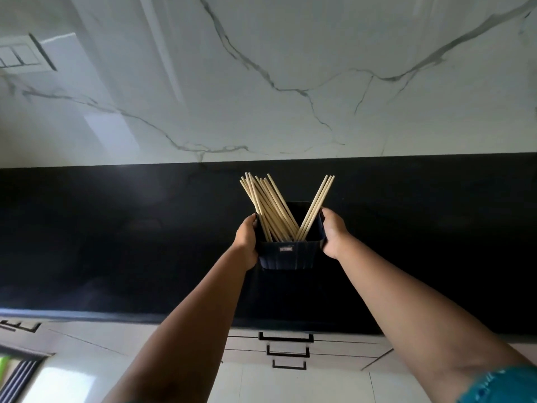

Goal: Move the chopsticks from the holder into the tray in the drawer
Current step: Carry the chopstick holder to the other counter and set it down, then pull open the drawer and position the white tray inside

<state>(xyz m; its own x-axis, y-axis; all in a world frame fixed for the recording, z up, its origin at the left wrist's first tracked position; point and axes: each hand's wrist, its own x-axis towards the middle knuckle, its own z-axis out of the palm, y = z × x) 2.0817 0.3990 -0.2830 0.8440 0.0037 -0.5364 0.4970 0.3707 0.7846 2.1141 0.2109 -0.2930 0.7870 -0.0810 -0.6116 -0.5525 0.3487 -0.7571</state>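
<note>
Left hand [246, 241] at holder's [289, 254] 9 o'clock, right hand [334, 232] at 3, both clamped on it; chopsticks [273, 207] between them, fanning toward 12.

I see pale tan chopsticks [271, 207] in a dark navy holder [289, 255] bearing a small light label, on a glossy black worktop [116, 242]. The wall [261, 68] is white marble with grey veins; drawer handles [286, 337] are black.

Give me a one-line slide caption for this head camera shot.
Both hands, left and right, clasp a dark holder of wooden chopsticks on a black countertop, drawers shut below.
</note>
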